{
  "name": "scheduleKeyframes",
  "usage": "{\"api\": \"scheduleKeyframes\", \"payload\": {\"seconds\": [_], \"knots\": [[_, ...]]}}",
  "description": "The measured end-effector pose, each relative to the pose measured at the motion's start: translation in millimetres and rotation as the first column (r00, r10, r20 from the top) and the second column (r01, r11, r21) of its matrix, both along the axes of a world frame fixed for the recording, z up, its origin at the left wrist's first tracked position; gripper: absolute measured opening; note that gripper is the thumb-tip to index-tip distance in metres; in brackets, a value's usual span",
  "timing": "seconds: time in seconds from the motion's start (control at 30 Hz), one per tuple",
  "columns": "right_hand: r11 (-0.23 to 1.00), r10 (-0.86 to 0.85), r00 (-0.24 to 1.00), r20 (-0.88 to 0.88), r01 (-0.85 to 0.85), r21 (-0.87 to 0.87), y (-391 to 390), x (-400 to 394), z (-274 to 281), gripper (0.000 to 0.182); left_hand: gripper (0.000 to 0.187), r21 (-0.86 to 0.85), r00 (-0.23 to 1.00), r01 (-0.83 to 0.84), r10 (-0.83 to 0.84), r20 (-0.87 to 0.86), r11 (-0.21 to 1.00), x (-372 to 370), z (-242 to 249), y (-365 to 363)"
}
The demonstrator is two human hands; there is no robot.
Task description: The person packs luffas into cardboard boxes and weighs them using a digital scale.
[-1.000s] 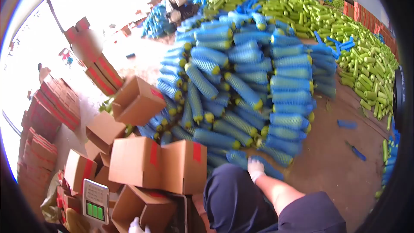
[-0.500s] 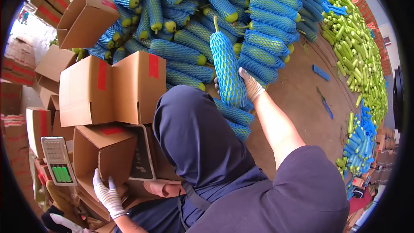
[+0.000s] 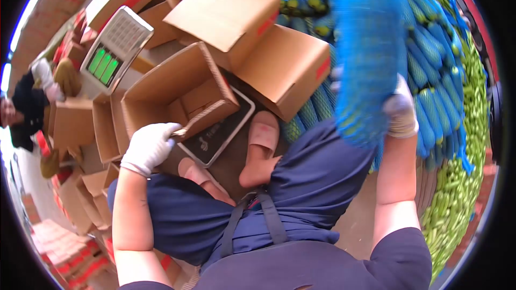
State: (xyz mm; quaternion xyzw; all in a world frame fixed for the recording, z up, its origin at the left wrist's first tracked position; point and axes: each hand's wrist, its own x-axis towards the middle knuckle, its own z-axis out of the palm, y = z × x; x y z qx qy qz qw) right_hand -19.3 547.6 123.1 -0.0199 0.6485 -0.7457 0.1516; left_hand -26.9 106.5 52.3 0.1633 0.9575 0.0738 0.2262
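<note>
Raised close to the camera is a long gourd (image 3: 371,59) in a blue foam net, blurred by motion. My right hand (image 3: 401,110), in a pale glove, is closed around its lower part; some fingers are hidden behind it. Lower left, my white-gloved left hand (image 3: 150,147) pinches the near edge of an open cardboard box (image 3: 166,91). The box's bare inner walls and bottom show. It is tilted toward me and overlaps the black plate of a scale (image 3: 221,134).
The scale's readout unit (image 3: 105,67), with green digits, stands upper left. Two more cartons (image 3: 285,70) (image 3: 220,13) lie beyond the box. Netted gourds (image 3: 427,102) are piled at right, bare green ones (image 3: 457,220) farther out. Another person (image 3: 29,104) is at far left.
My view has turned left and down toward the box and scale. The netted gourd has come up much nearer the camera in my right hand. My left hand stays at the box, now on its near edge.
</note>
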Motion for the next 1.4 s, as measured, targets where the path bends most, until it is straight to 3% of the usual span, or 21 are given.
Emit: {"api": "scheduleKeyframes", "payload": {"seconds": [0.07,0.13,0.23,0.37,0.53,0.57,0.63,0.73,0.77,0.87,0.9,0.97,1.0,1.07,1.13,1.17,1.2,1.27,1.33,1.37,1.4], "knots": [[0.957,0.278,0.954,-0.116,-0.264,0.119,-80,-39,20,0.073,0.031,0.057,1.0,0.006,-0.006,0.001,0.998,8,-1,8],[0.851,0.475,0.831,-0.29,-0.351,0.39,-158,-69,24,0.077,0.034,0.166,0.995,0.049,-0.034,-0.092,0.985,16,-18,0],[0.743,0.666,0.674,-0.32,-0.561,0.366,-251,-103,-12,0.082,0.037,0.22,0.997,0.031,-0.014,-0.075,0.975,22,-23,-2],[0.382,0.899,0.424,-0.11,-0.637,0.669,-292,-143,-72,0.075,0.034,0.216,0.996,0.012,0.008,-0.092,0.976,21,-46,-3],[-0.293,0.799,0.263,0.541,-0.615,0.732,-310,-149,-137,0.084,0.017,0.295,0.99,0.046,-0.004,-0.14,0.954,27,-50,1],[-0.305,0.792,0.258,0.553,-0.618,0.725,-317,-146,-152,0.084,0.017,0.302,0.993,0.04,-0.005,-0.114,0.952,26,-51,1],[-0.515,0.706,0.137,0.694,-0.573,0.638,-331,-139,-180,0.088,0.017,0.32,0.996,0.041,-0.014,-0.085,0.947,27,-52,3],[-0.552,0.657,0.17,0.734,-0.556,0.622,-336,-142,-231,0.088,0.017,0.328,0.994,0.034,0.003,-0.112,0.944,28,-54,2],[-0.587,0.635,0.133,0.761,-0.557,0.587,-339,-146,-252,0.072,0.018,0.327,0.991,0.037,0.008,-0.134,0.944,26,-55,1],[-0.607,0.653,0.145,0.743,-0.487,0.628,-338,-146,-286,0.074,0.02,0.308,0.995,0.048,-0.017,-0.101,0.95,20,-54,0],[-0.61,0.661,0.153,0.735,-0.46,0.645,-342,-143,-266,0.075,0.02,0.317,0.992,0.048,-0.009,-0.124,0.947,19,-58,-1],[-0.49,0.829,0.224,0.512,-0.149,0.859,-347,-133,-206,0.056,0.021,0.325,0.992,0.02,0.022,-0.125,0.945,14,-55,-3],[-0.444,0.799,0.298,0.522,-0.291,0.847,-349,-134,-165,0.064,0.023,0.328,0.996,0.006,0.022,-0.081,0.945,10,-50,-3],[0.062,0.85,0.496,0.178,-0.429,0.901,-310,-132,-90,0.058,0.03,0.362,0.996,-0.012,0.043,-0.077,0.932,11,-43,-4],[0.505,0.794,0.597,-0.117,-0.54,0.674,-250,-128,-32,0.043,0.041,0.361,0.998,0.004,0.018,-0.059,0.933,13,-35,-4],[0.735,0.613,0.768,-0.188,-0.466,0.493,-216,-117,-16,0.04,0.043,0.373,0.996,0.031,0.001,-0.084,0.927,15,-32,-3],[0.805,0.486,0.83,-0.272,-0.306,0.508,-176,-116,-6,0.037,0.046,0.386,0.994,0.063,-0.021,-0.112,0.92,16,-30,-3],[0.906,0.211,0.899,-0.383,-0.033,0.422,-102,-98,0,0.032,0.051,0.418,0.986,0.122,-0.062,-0.153,0.9,17,-21,-1],[0.841,-0.02,0.926,-0.377,0.219,0.494,-15,-76,-36,0.032,0.057,0.429,0.98,0.16,-0.092,-0.175,0.889,22,-20,-3],[0.771,-0.129,0.918,-0.375,0.331,0.544,20,-58,-68,0.032,0.061,0.427,0.988,0.126,-0.073,-0.139,0.895,24,-16,1],[0.466,-0.082,0.908,-0.411,0.399,0.789,55,-38,-107,0.034,0.064,0.418,0.993,0.09,-0.048,-0.109,0.904,25,-11,5]]}}
